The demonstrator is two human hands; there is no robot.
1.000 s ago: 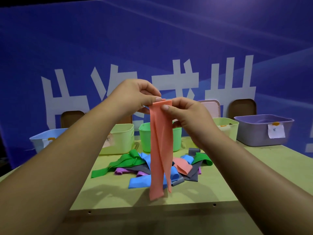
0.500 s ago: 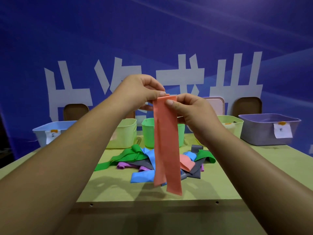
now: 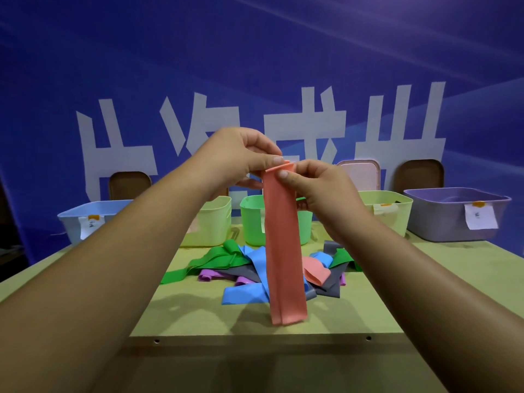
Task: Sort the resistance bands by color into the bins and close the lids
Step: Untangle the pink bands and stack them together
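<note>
Head view: my left hand [image 3: 241, 154] and right hand [image 3: 314, 188] both pinch the top fold of the salmon-pink resistance band [image 3: 283, 245], hanging before the green bin [image 3: 252, 219]. If 1 pinch slips, it may drop onto the mixed pile [image 3: 241, 272] before that bin.

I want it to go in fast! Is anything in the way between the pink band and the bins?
Nothing visible. The left hand and right hand pinch the pink band up high; the pile lies low, and the bins stand open.
</note>
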